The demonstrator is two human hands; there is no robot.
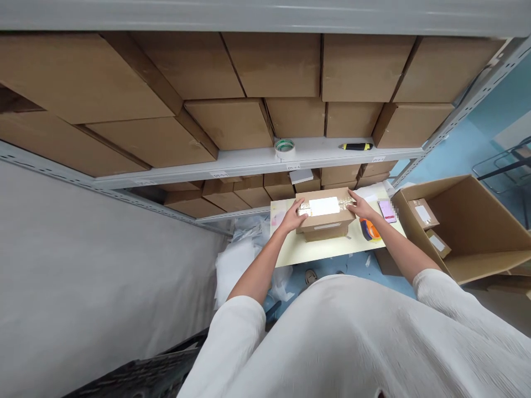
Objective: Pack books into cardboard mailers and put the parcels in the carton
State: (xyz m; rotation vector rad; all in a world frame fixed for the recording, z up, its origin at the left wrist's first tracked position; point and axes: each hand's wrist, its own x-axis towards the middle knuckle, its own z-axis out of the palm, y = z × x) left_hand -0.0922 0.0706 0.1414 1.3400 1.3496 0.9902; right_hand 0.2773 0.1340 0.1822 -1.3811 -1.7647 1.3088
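Note:
A taped cardboard box [327, 221] with a white label on top is between my two hands, over a pale yellow table [296, 254]. My left hand [294, 215] grips its left end, fingers on the taped top edge. At the right end, my right hand [359, 204] holds the box by its upper corner. Another cardboard piece shows beneath the box; whether they are joined I cannot tell. An orange and blue tape dispenser [370, 230] lies below my right forearm, and a phone [387, 211] with a pink screen is to its right.
Shelves [249, 160] stacked with cardboard boxes stand in front, bearing a green-cored tape roll [284, 148] and a yellow-black cutter [357, 146]. At the right, a large open carton [489, 221] holds small labelled boxes [423, 213]. White plastic packaging [236, 262] lies left of the table.

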